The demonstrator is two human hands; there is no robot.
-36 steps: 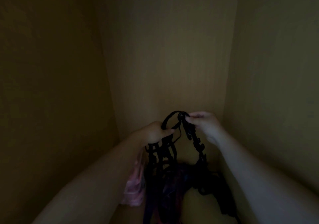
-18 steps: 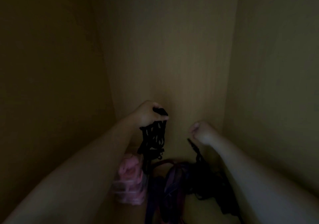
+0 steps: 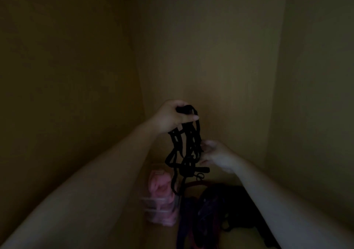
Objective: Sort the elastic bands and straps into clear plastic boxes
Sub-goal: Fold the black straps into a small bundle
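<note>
Head view: left hand [image 3: 172,117] grips the black straps [image 3: 188,153] up high so they dangle loose above the clear box [image 3: 161,208] of pink bands [image 3: 160,183]. Right hand [image 3: 218,156], fingers spread, touches them, maybe to untangle.

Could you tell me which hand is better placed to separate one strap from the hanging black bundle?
The right hand, probably: it is free and open, right beside the dangling loops of the tangled black elastic straps. The left hand is occupied, its grip bunched round the bundle's top.
</note>
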